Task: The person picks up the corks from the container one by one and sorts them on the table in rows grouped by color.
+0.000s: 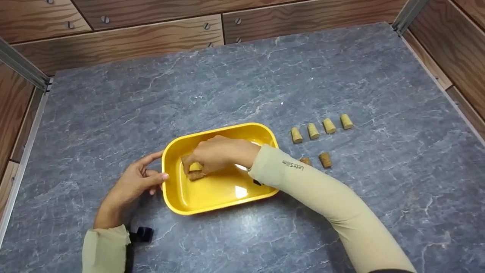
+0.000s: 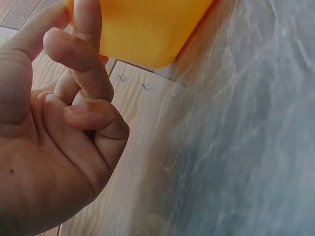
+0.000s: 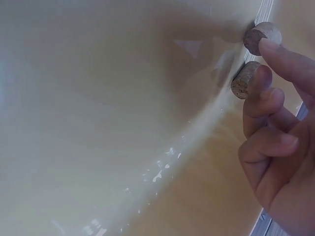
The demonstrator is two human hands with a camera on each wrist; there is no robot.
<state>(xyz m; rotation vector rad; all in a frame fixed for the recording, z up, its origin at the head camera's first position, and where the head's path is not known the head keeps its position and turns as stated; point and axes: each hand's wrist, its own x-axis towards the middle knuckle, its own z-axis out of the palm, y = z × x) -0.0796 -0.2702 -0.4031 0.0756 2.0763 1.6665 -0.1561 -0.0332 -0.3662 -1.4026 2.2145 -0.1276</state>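
Near the table's middle is a yellow plastic tub point(image 1: 223, 206). My left hand point(image 1: 132, 180) grips its left rim, thumb over the inside wall and fingers outside; the left wrist view shows the tub's outer wall point(image 2: 147, 29) beyond the fingers. Reaching inside, my right hand point(image 1: 218, 153) pinches a brown cork point(image 1: 196, 175) low at the tub's left end. Its thumb touches that cork point(image 3: 268, 32) in the right wrist view. Beside it, a second brown cork point(image 3: 242, 81) lies against the fingers, partly hidden by them.
Right of the tub, several pale tapered corks point(image 1: 329, 126) form a slanting row. Below them lie two brown corks, one point(image 1: 325, 160) plain to see, the other point(image 1: 305, 160) partly behind the right sleeve point(image 1: 314, 185). Wood-patterned panels point(image 1: 159, 36) border the marbled grey table point(image 1: 227, 87).
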